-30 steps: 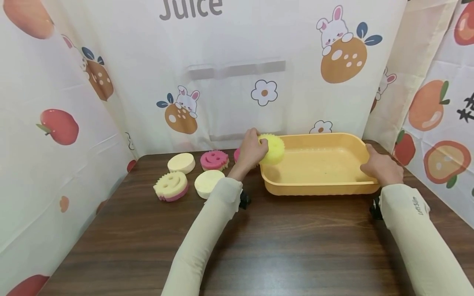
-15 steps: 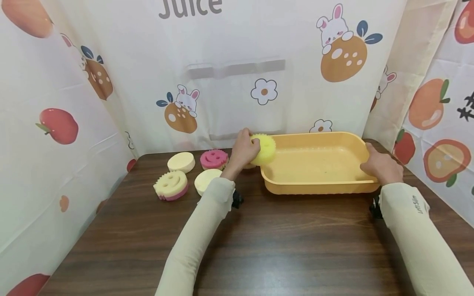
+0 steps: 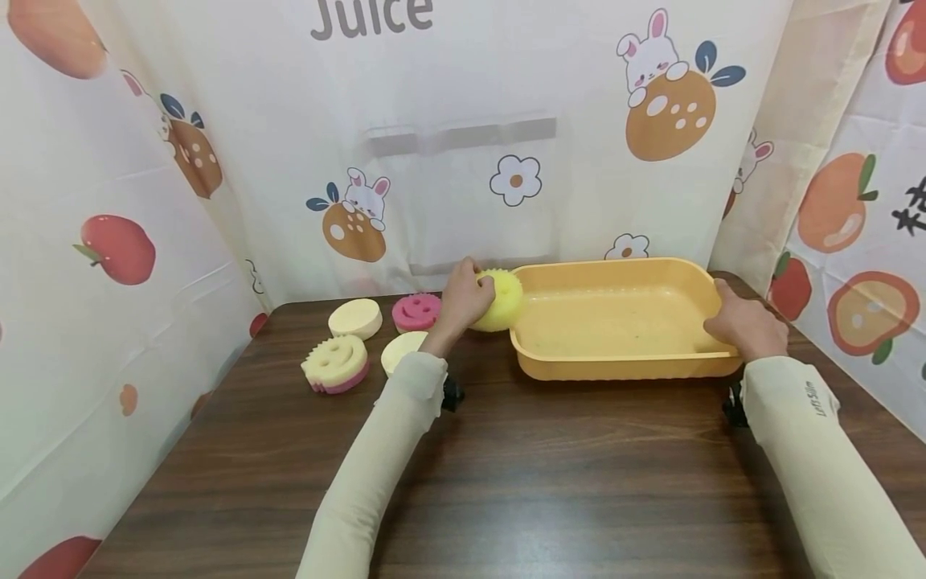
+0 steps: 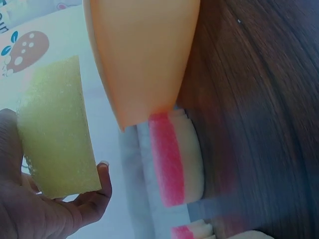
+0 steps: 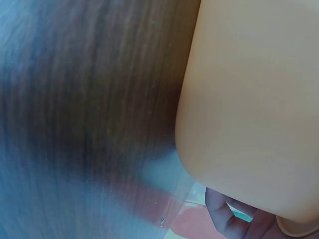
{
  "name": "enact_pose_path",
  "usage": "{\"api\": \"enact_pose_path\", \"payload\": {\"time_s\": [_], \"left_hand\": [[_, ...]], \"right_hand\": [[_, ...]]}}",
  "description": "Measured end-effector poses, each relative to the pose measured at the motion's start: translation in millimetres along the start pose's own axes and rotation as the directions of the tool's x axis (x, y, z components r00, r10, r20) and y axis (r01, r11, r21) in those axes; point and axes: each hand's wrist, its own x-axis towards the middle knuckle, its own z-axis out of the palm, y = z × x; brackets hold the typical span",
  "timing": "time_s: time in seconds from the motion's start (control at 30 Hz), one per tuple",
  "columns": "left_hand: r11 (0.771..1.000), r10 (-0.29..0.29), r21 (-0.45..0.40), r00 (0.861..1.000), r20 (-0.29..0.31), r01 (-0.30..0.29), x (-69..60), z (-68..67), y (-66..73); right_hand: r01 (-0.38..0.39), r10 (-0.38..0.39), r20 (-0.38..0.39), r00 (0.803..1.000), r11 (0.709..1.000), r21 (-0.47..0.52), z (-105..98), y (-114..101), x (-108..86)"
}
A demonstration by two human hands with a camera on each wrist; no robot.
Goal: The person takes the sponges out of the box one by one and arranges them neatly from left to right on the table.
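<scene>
My left hand grips a round yellow scalloped sponge just left of the yellow plastic basin, at rim height. In the left wrist view the thumb and fingers hold the sponge by its edges, above the table. Below it a pink-and-cream sponge lies against or close to the basin wall; in the head view the left hand hides it. My right hand grips the basin's right end, thumb over the rim. In the right wrist view, its curled fingers show under the basin's outer wall.
Left of the left hand lie a pink smiley sponge, a cream smiley sponge with a pink underside and two plain pale round sponges, one behind and one partly covered by the forearm. A printed curtain hangs behind the wooden table.
My left hand has moved left with the yellow sponge, from over the basin's left rim to beside it. The right hand and the basin have stayed in place.
</scene>
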Motion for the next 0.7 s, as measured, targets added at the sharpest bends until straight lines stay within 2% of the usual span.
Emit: {"api": "enact_pose_path", "payload": {"time_s": [0.27,0.43,0.7], "left_hand": [[0.999,-0.033,-0.015,0.999,-0.002,0.033,-3.0,-3.0,-9.4],[0.998,-0.049,-0.026,0.999,0.019,0.049,-5.8,-4.2,-16.3],[0.998,-0.052,-0.019,0.998,0.031,0.053,-8.9,-5.8,-25.7]], "right_hand": [[-0.003,0.003,0.003,1.0,1.0,0.002,-0.7,-1.2,-2.1],[-0.001,0.001,0.008,1.0,1.0,-0.004,0.0,0.1,-1.0],[0.0,0.0,0.006,1.0,1.0,-0.013,-0.9,-1.1,-1.1]]}}
